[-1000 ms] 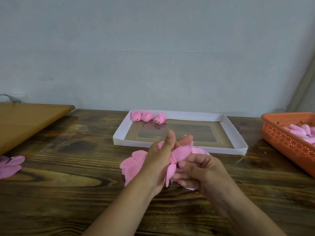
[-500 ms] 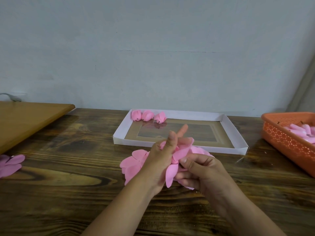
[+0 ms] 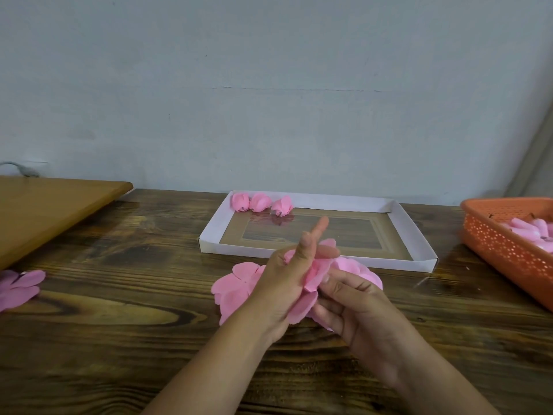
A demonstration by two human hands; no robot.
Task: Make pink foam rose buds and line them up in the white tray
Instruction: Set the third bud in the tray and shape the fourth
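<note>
Two hands, left hand and right hand, grip the pink foam petal piece, apparently wrapping petals into a bud for the white rectangular tray.

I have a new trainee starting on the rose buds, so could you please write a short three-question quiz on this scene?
1. How many finished rose buds lie in the white tray?
2. True or false: the buds sit along the tray's near edge, close to the person.
3. Which container holds pink pieces at the right: A) orange basket, B) white tray, C) wooden board?

Key:
1. Three, side by side.
2. False: they line the far left corner, by the wall.
3. A. Meanwhile the left hand and right hand both hold the pink foam petals above the table.
</note>
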